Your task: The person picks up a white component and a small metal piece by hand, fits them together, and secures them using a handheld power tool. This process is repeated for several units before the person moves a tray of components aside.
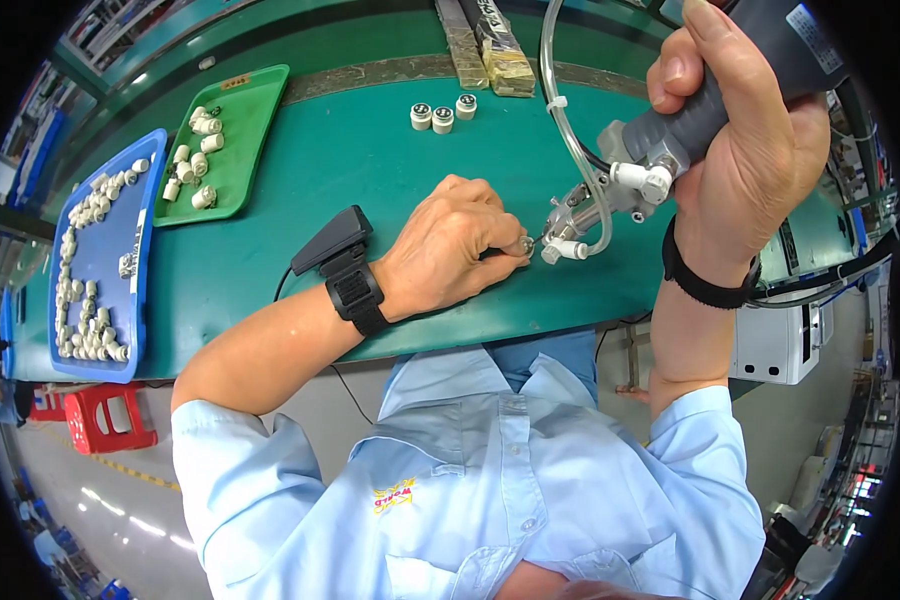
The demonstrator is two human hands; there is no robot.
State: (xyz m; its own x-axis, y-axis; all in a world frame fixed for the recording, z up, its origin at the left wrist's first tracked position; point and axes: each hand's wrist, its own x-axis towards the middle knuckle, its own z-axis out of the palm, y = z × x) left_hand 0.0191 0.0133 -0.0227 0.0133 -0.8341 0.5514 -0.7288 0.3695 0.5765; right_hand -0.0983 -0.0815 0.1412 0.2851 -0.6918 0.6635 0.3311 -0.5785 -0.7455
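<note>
My right hand [745, 130] is wrapped round a grey powered screwdriver [675, 135], tilted so its metal nose points down and left. White fittings and a clear hose [570, 125] are attached at that nose. Just beside the tip, my left hand [455, 245] is closed in a pinch on a small metallic piece [527, 244]. Its fingers mostly cover the piece, so I cannot make out its kind. Whether the tip touches it is unclear.
Three white round parts with dark tops [443, 120] stand toward the back of the green table [350, 150]. At left are a green tray [245, 150] and a blue tray [110, 280], both holding several white parts. Two long bars [485, 45] lie behind. A black wrist device [335, 240] is strapped to my left wrist.
</note>
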